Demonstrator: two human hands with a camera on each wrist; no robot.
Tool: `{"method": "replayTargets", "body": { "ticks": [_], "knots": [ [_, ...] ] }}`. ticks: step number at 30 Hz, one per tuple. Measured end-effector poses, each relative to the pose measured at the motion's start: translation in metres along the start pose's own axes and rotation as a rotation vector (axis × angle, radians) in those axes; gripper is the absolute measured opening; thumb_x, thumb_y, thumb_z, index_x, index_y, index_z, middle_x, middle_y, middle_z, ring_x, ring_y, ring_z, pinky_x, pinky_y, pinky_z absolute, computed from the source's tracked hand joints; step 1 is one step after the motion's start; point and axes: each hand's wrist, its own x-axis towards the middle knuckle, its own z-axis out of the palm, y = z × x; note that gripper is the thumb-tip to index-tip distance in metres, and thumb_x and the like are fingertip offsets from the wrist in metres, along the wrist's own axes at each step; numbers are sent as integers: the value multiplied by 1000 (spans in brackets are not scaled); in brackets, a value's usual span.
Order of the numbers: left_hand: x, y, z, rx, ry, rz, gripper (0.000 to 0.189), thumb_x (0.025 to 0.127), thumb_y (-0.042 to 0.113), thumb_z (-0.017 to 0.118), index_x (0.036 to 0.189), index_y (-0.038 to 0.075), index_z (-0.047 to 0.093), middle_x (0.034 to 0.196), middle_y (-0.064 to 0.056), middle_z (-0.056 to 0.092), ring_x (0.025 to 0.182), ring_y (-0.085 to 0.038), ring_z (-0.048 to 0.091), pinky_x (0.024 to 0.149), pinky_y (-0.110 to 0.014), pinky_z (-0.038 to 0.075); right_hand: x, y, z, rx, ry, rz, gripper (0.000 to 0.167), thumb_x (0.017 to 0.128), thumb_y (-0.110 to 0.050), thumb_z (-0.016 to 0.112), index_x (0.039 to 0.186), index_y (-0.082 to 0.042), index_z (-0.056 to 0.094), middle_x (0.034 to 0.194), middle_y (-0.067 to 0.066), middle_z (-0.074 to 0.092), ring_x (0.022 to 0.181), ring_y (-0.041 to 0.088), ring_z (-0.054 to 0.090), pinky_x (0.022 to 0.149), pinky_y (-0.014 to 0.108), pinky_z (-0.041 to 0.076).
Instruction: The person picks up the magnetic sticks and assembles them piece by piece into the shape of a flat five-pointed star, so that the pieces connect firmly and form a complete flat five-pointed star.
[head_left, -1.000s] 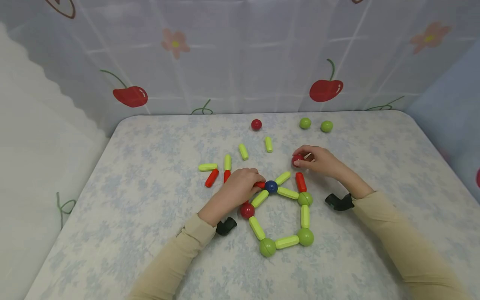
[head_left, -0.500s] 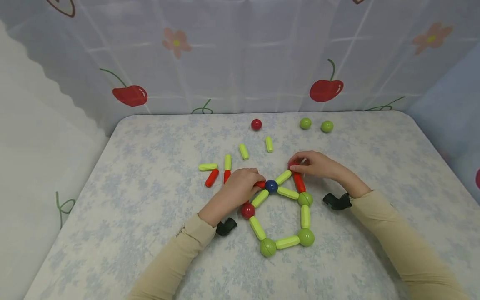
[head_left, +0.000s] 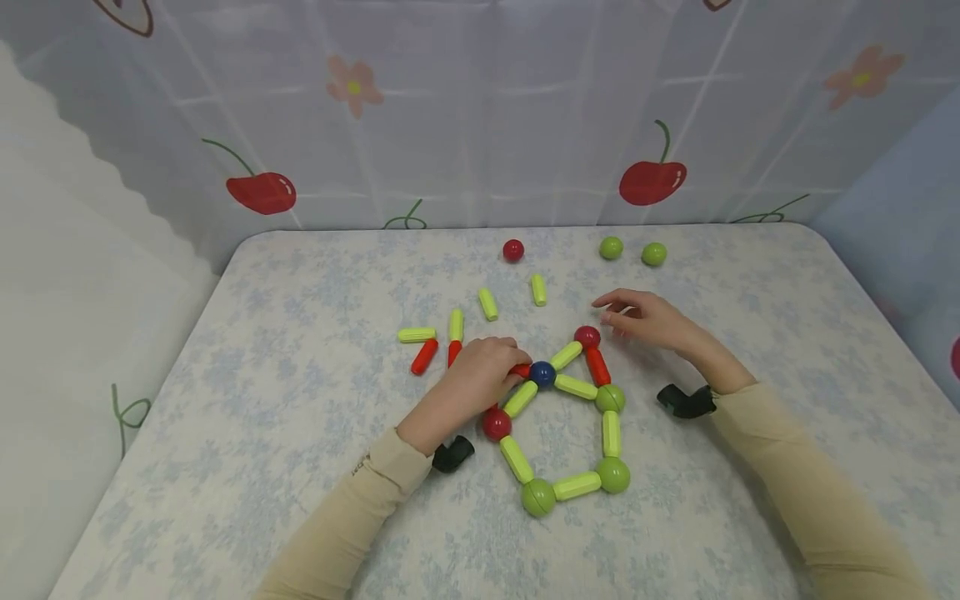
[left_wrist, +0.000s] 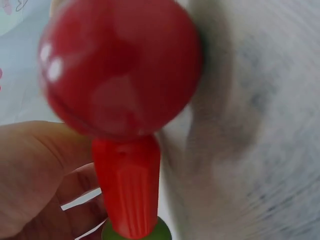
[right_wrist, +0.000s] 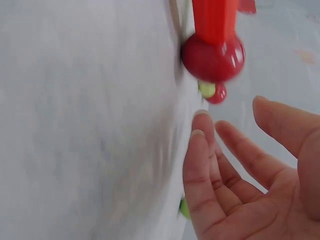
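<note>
One right hand (head_left: 647,322), fingers loose and apart, just off a red ball (head_left: 587,337) joined to a red rod (head_left: 597,367) and lime rod (head_left: 566,356), left hand (head_left: 478,372) over the ball-and-stick build (head_left: 576,486), honestly can't tell its grip, blue ball (head_left: 543,375) near its fingertips, loose green ball (head_left: 611,248) farther back.

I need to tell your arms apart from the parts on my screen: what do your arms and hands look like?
The left hand and right hand are ungloved. The left sleeve and right sleeve are long, plain beige; the left one has a small dark marking near its cuff. A curved black piece shows at each wrist.
</note>
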Motion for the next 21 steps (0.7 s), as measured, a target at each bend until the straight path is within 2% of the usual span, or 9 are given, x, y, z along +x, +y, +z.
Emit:
{"method": "replayTargets", "body": {
  "ticks": [3,7,9,15,21],
  "knots": [
    [0,3,-4,55,10,20,17,85,17,72,101,12,73,85,1,61,75,-13,56,67,-23,43,-1,4,-7,7,33,18,32,95,-12,55,124,2,54,103,18,58,79,27,58,71,32,50],
    [-3,7,-10,115,4,25,16,84,19,72,99,13,73,83,2,60,71,-14,54,65,-25,42,-2,5,-9,29,26,26,32,95,-12,55,124,2,54,103,18,57,80,28,58,71,32,50],
    [-7,10,-12,112,-11,16,17,84,19,72,100,13,73,83,1,60,71,-14,54,64,-25,42,-4,4,-8,41,21,25,32,96,-12,55,124,2,54,105,18,57,81,28,58,72,32,50],
    [-17,12,-13,-10,-47,-61,21,84,16,73,104,11,72,84,2,58,73,-12,53,61,-20,43,-2,4,-3,57,-4,-1,32,95,-12,55,124,3,54,106,17,58,81,27,59,73,31,50],
    [-31,4,-4,-165,-67,-121,21,84,15,72,105,9,70,82,3,57,70,-11,51,60,-19,42,3,-1,4,64,-16,-37,31,95,-12,56,122,3,56,103,17,58,79,27,59,72,32,50]
  ]
}}
